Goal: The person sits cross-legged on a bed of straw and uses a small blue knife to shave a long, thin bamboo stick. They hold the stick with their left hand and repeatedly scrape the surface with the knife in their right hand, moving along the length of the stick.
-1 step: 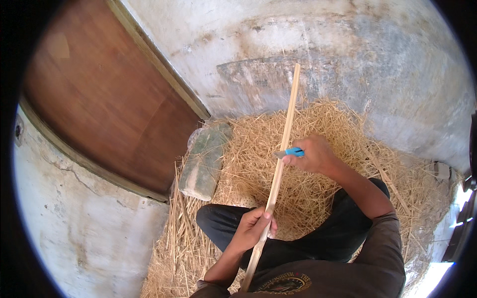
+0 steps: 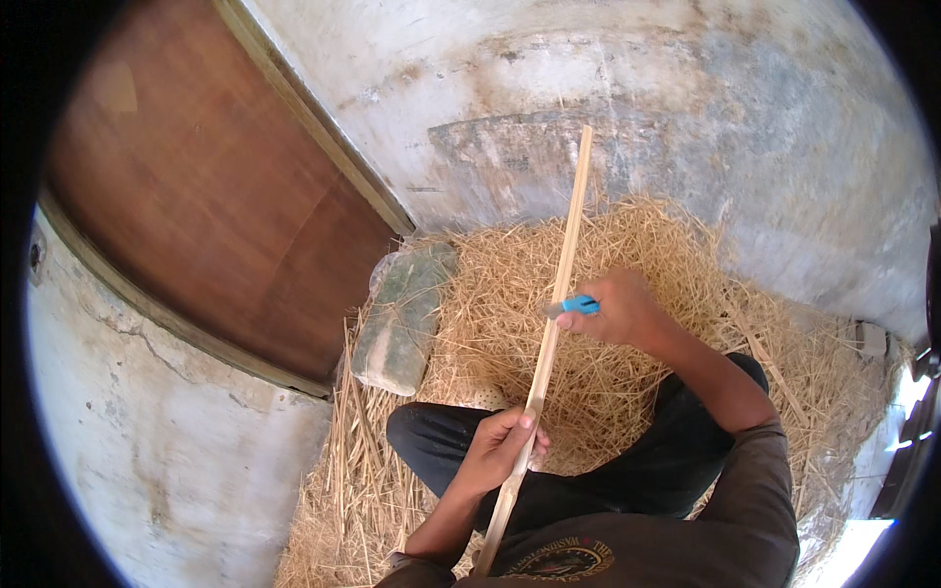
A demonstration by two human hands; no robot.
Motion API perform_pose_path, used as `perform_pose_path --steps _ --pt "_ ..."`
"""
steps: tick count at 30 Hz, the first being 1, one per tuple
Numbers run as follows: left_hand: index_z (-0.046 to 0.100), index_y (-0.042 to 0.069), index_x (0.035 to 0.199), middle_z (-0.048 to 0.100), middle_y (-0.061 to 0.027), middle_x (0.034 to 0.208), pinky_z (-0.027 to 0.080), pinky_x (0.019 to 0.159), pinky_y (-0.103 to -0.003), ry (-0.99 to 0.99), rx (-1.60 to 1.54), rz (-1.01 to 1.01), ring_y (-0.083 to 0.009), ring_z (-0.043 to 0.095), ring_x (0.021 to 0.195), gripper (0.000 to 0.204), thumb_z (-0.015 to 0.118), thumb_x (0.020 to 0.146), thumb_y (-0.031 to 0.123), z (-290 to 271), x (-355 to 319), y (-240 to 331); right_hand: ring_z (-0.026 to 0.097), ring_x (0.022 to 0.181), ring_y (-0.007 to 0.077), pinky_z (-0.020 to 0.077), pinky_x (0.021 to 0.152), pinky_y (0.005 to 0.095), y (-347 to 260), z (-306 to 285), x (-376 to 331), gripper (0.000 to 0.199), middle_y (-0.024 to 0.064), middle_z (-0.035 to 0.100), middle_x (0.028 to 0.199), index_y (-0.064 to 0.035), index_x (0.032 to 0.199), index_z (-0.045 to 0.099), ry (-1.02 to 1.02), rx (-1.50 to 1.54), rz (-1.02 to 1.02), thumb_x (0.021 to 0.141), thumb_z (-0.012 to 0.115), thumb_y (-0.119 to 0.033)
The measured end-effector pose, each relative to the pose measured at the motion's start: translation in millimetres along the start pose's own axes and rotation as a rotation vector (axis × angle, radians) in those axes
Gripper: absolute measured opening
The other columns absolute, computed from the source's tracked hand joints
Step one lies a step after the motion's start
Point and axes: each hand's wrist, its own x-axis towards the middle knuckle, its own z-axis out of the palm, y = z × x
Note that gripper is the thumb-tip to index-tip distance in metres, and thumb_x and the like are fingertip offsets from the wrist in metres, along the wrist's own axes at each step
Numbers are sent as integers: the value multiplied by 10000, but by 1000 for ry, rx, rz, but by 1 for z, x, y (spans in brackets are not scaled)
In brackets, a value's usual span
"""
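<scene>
Left hand (image 2: 500,449) grips wooden strip (image 2: 552,323); right hand (image 2: 618,309) clasps blue knife (image 2: 571,306) against it; greenish stone (image 2: 400,318) left of both hands.

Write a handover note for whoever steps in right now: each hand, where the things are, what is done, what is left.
Left hand: closed around the lower part of the long thin pale wooden strip, above the lap.
Right hand: grips a small blue-handled knife, blade end against the strip near its middle.
Strip runs from the lap up and away over the heap of loose yellow straw. A grey-green stone block lies at the straw's left edge, beside the brown wooden door.
Done: cannot tell how far the strip is worked.
Left: likely the stretch beyond the knife.
</scene>
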Motion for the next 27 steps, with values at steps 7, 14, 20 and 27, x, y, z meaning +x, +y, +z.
perform_pose_path --steps 7,14,20,27 --pt "309 21 1398 528 -69 631 408 457 -223 -59 -306 -41 -111 476 465 516 323 1012 364 -2 20 13 575 451 290 439 449 397 -7 17 3 735 113 524 466 -69 567 615 -196 -87 72 717 505 -780" --pt "294 41 1436 375 44 544 306 376 -176 156 -29 -132 -21 332 402 479 408 1008 224 2 14 11 581 465 287 439 452 394 -10 21 3 792 116 542 480 -68 556 609 -243 -128 66 704 445 -830" --pt "317 28 1422 340 54 499 283 362 -191 226 40 -147 -34 319 398 502 451 992 249 9 -1 10 605 518 283 454 496 427 -2 19 8 824 124 574 525 -68 569 623 -245 -173 154 708 398 -849" --pt "362 -41 1382 615 -47 931 404 663 -158 269 318 4 -7 502 763 478 516 935 33 10 -17 7 517 393 264 406 408 379 8 19 21 701 74 490 432 -88 553 609 -98 -136 81 738 514 -757"
